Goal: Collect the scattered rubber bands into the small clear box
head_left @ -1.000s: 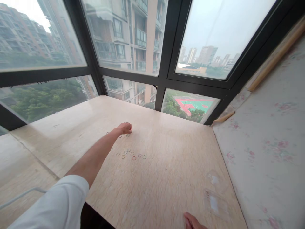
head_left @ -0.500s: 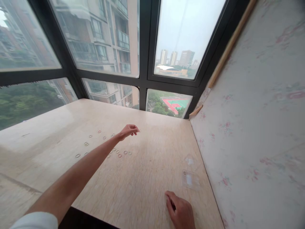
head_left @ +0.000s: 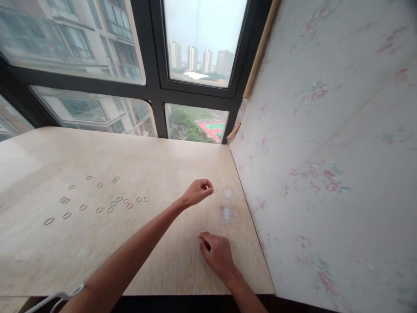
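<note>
Since the earlier frame, my left hand (head_left: 198,191), fingertips clamped on a ring (head_left: 216,190), had moved toward the counter's (head_left: 169,261) right edge, beside the clear plastic case (head_left: 228,214). My right hand (head_left: 219,254) occupied the near right corner, fingers curled; contents could not be determined.

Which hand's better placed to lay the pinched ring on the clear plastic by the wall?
Left, probably: the left hand pinches the ring close beside the clear plastic pieces. The right hand is also near, but curled, with no ring showing.
</note>
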Demonstrator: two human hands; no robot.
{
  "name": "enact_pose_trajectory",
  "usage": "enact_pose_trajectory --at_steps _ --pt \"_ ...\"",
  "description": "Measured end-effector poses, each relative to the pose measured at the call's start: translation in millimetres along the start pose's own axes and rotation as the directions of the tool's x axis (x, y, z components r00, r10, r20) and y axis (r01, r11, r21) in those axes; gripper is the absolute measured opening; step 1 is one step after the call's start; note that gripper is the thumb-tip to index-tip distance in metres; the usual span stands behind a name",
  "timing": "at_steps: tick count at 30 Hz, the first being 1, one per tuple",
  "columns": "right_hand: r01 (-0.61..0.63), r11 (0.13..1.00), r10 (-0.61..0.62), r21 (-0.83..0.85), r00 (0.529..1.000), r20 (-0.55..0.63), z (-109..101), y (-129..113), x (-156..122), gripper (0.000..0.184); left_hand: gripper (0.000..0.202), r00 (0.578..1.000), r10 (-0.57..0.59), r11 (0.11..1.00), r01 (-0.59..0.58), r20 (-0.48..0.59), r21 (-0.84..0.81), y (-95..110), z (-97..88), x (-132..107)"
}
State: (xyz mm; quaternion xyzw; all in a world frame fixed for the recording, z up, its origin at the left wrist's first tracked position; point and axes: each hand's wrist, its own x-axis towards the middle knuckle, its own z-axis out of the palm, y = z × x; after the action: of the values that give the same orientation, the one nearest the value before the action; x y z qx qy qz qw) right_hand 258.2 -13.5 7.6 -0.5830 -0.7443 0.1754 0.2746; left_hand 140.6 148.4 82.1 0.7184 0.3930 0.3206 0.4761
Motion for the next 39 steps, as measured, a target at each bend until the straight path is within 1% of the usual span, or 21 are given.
enact_pose_trajectory --at_steps 2,4,6,9,11,15,20,23,26,29,32,35,39 --pt "-0.007 1.0 0.007 -0.003 1.0 0.002 0.7 1.0 -0.6 0.021 0.013 0.994 0.103 0.983 -0.107 0.038 0.149 0.2 15.4 1.6" --pt "-0.013 1.0 0.013 -0.004 1.0 0.006 1.0 1.9 -0.4 0.021 0.011 0.978 0.185 0.94 -0.205 0.1 0.271 -2.4 26.3 3.1" --pt "-0.018 1.0 0.018 -0.003 1.0 0.013 0.4 2.0 0.4 0.022 0.01 0.965 0.209 0.897 -0.253 0.156 0.363 -6.8 33.1 4.0" --pt "-0.024 1.0 0.024 -0.002 0.999 0.027 -2.2 0.5 1.7 0.023 0.011 0.958 0.191 0.848 -0.271 0.214 0.456 -14.0 38.2 4.3" --pt "-0.027 1.0 0.027 0.0 0.999 0.035 -3.9 -0.9 2.1 0.023 0.012 0.953 0.177 0.828 -0.279 0.244 0.486 -18.3 40.1 4.4" --pt "-0.026 1.0 0.026 0.01 0.999 0.034 -5.7 -2.2 2.0 0.024 0.014 0.943 0.176 0.814 -0.3 0.281 0.497 -24.3 43.2 5.5" --pt "-0.028 0.999 0.028 0.021 0.999 0.023 -5.1 -1.4 1.6 0.024 0.019 0.943 0.184 0.824 -0.303 0.279 0.479 -27.4 43.8 4.1" --pt "-0.036 0.999 0.035 0.026 0.999 0.006 -3.9 -0.8 1.3 0.023 0.02 0.956 0.17 0.844 -0.266 0.239 0.465 -29.3 39.8 -2.4" --pt "-0.025 0.999 0.025 0.039 1.0 -0.011 -1.9 0.7 0.2 0.025 0.019 0.975 0.153 0.878 -0.21 0.164 0.431 -35.3 31.8 -15.4" --pt "-0.004 0.999 0.005 0.037 1.0 -0.025 0.8 3.5 -2.1 0.026 0.017 0.988 0.146 0.918 -0.158 0.06 0.364 -47.1 20.0 -36.0" --pt "0.02 1.0 -0.02 0.01 0.999 -0.034 3.5 7.3 -4.4 0.029 0.017 0.992 0.113 0.948 -0.094 -0.048 0.303 -61.6 3.6 -62.9" --pt "0.043 0.999 -0.043 -0.018 0.999 -0.033 5.2 10.5 -5.7 0.033 0.018 0.983 0.083 0.961 -0.036 -0.165 0.273 -74.3 -16.9 -92.5" --pt "-0.001 1.0 0.001 -0.011 1.0 -0.009 5.1 13.1 -5.5 0.037 0.017 0.944 0.056 0.971 0.025 -0.326 0.239 -87.1 -40.7 -127.2"
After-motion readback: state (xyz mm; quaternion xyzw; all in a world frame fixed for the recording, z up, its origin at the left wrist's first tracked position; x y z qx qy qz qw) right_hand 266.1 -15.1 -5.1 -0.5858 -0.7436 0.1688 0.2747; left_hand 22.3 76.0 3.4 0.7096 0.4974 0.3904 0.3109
